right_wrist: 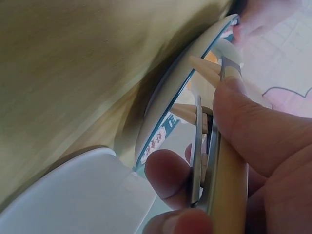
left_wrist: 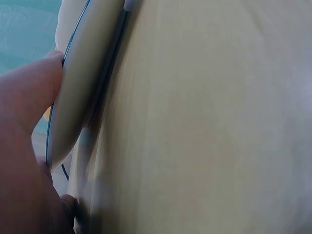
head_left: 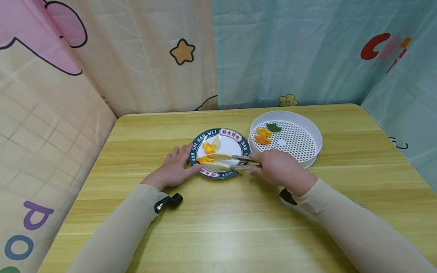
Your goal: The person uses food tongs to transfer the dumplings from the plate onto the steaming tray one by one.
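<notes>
In the head view, the right hand (head_left: pixel 282 169) is clamped round the tongs (head_left: pixel 222 156), whose parted tips sit about the orange piece (head_left: pixel 205 159) on the near left of the plate (head_left: pixel 205 136); best to centre the piece before squeezing, clear of the yellow piece (head_left: pixel 208 148) beyond. The left hand (head_left: pixel 173 168) lies with fingers extended against the rim, a good brace. The left wrist view shows its thumb over the edge; light pressure should stop the plate sliding on the worktop without tipping it. In the right wrist view, thumb and fingers oppose across the tongs, so an even, gentle squeeze seems wise.
</notes>
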`<state>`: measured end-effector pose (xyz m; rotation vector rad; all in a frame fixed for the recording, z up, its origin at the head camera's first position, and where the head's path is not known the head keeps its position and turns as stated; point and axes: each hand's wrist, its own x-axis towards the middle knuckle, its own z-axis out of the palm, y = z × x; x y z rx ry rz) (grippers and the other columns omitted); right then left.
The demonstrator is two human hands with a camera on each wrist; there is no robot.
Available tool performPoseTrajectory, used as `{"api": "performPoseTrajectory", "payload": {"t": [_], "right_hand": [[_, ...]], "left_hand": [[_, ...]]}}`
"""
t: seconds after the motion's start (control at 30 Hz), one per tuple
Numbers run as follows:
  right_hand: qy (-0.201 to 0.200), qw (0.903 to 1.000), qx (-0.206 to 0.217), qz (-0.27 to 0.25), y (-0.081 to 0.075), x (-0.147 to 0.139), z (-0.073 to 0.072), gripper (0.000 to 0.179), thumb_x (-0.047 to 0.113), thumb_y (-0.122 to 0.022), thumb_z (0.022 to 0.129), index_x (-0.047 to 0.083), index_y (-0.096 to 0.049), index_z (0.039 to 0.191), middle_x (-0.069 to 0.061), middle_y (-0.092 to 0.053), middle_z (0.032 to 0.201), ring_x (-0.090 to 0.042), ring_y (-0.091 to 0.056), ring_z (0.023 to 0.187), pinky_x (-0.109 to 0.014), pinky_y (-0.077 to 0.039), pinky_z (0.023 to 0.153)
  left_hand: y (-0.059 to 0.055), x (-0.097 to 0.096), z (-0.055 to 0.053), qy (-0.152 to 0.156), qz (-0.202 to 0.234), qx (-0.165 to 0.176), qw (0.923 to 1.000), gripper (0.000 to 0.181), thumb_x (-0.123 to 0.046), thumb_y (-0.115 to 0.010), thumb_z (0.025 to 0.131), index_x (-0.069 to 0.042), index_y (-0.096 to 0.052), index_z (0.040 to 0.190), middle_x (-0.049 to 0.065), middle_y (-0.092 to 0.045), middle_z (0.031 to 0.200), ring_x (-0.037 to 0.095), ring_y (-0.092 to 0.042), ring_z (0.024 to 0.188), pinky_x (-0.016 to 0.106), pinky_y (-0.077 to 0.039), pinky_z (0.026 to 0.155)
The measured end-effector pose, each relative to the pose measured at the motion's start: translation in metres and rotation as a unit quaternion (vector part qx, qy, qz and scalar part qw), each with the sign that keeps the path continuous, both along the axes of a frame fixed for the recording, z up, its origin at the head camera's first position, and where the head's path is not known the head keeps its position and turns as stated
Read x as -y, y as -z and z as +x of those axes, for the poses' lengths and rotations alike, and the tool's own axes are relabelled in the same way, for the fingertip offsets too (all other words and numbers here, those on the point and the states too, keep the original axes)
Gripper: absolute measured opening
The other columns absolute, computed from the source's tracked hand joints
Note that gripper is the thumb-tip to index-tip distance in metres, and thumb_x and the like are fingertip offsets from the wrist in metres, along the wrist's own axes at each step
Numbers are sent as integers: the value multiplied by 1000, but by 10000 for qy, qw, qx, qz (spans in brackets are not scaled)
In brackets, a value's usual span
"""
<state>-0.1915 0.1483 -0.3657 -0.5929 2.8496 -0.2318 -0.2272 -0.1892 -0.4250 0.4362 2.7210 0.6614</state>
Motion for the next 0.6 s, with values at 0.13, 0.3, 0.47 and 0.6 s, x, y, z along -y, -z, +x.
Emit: {"api": "performPoseTrajectory", "payload": {"t": [0.13,0.3,0.47,0.6], "right_hand": [[7,10000,-19,-20,1,0,0,50,40,-75,98,18,-68,142,-3,-72,107,-23,-60,88,-35,-51,74],[38,9999,-109,2,2,-1,1,49,42,-74,98,18,-68,141,-2,-72,108,-23,-60,89,-35,-50,73],[46,9997,-227,23,3,-4,2,52,45,-73,99,19,-67,143,-2,-73,109,-23,-61,88,-35,-51,71],[82,9993,-351,66,0,-8,3,56,46,-71,99,21,-64,148,-5,-75,111,-23,-62,87,-36,-52,69]], "left_hand": [[0,0,1,-3,-12,-1,10000,102,-75,-48,99,-21,1,171,14,-5,179,46,5,164,62,3,132],[1,-1,0,-1,13,8,10000,102,-74,-49,99,-20,-1,171,15,-5,178,47,4,163,64,2,132],[1,0,0,-2,12,7,10000,101,-73,-49,100,-21,0,172,16,-4,178,48,4,163,64,2,132],[0,0,0,14,24,-11,10000,100,-72,-49,101,-21,0,171,16,-4,178,47,5,163,62,3,132]]}}
